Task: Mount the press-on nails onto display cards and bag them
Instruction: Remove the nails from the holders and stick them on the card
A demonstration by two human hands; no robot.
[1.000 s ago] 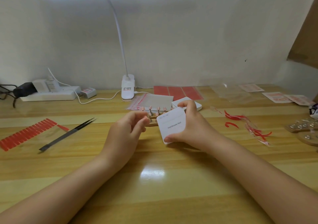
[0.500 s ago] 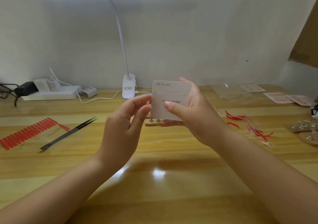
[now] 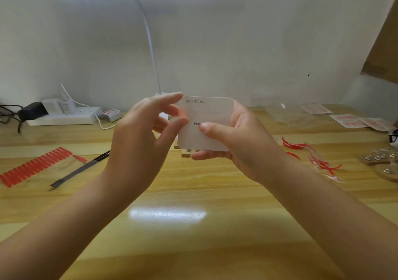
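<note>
My right hand [image 3: 234, 142] grips a white display card [image 3: 212, 112] with rounded corners, held upright above the table; its thumb lies across the printed face and its fingers curl behind. Size boxes are printed along the card's top edge. My left hand [image 3: 146, 137] is raised just left of the card, with its thumb and fingertips at the card's left edge; whether they pinch it is unclear. Below the card a wooden nail stand [image 3: 189, 152] peeks out on the table, mostly hidden.
Red adhesive tabs [image 3: 34, 165] and black tweezers [image 3: 81, 168] lie at left. A power strip [image 3: 64, 117] sits at back left, a lamp stem [image 3: 150, 49] behind the hands. Red peeled strips [image 3: 310, 154], clear bags [image 3: 288, 114], printed cards [image 3: 353, 121] and wooden stands [image 3: 383, 161] lie at right.
My right hand lifted the card from just above the table to an upright position in front of me. My left hand rose with it and its fingers reached the card's left edge.
</note>
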